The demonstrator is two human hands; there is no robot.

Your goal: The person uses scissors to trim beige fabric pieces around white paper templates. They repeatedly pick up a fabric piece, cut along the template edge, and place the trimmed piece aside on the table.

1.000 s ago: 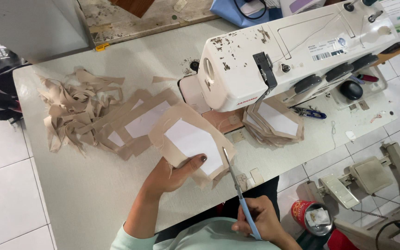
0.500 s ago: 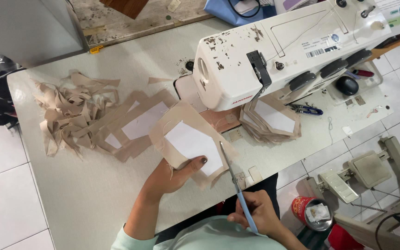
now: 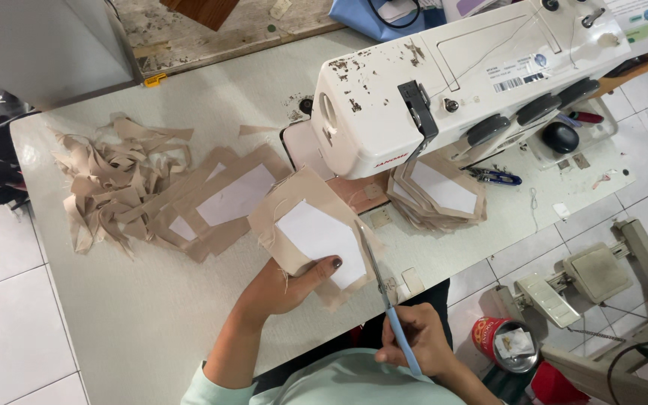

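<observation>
Trimming looks to be the step in hand: the left hand holds up a tan fabric piece with a white panel just above the surface, while the right hand works blue-handled scissors along the piece's edge at about 3 o'clock. The left grip is clamped on the fabric, thumb pressed on the white panel near its lower corner, the other fingers hidden beneath. The right grip is wrapped shut around the scissor handles; the blades look nearly together, though I cannot tell for sure.

By my judgement, the next move calls for a steady cut along the tan margin beside the panel, with the left hand turning the piece to feed the edge.

At 10 o'clock from the piece lie similar flat pieces and, further out, a heap of tan offcut strips. At 1 o'clock stands a white sewing machine, with a stack of trimmed pieces under its arm.
</observation>
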